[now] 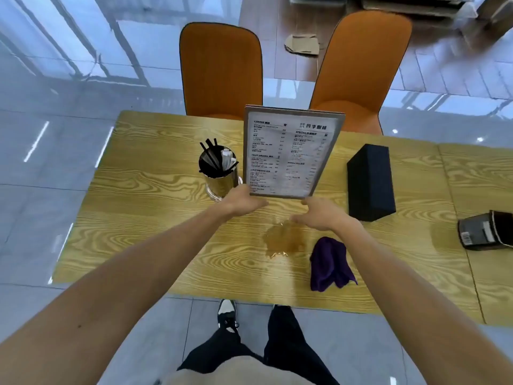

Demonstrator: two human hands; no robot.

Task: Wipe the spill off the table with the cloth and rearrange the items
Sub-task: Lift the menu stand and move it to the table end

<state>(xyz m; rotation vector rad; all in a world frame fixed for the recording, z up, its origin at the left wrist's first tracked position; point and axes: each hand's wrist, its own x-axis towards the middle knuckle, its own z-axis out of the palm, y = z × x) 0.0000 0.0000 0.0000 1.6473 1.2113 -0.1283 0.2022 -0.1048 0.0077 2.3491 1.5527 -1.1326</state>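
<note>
An upright menu stand (291,154) is near the middle of the wooden table (155,240). My left hand (244,200) grips its lower left corner, thumb across the front. My right hand (319,215) reaches to the lower right corner with fingers spread; I cannot tell if it touches. A brownish spill (283,240) lies just in front of the stand, below my right hand. The crumpled purple cloth (329,262) lies to the right of the spill, untouched.
A glass holder with black straws (219,173) stands left of the menu. A black box (370,182) stands to the right, and a dark cup (485,232) lies on its side at the right edge. Two orange chairs (222,70) are tucked behind the table.
</note>
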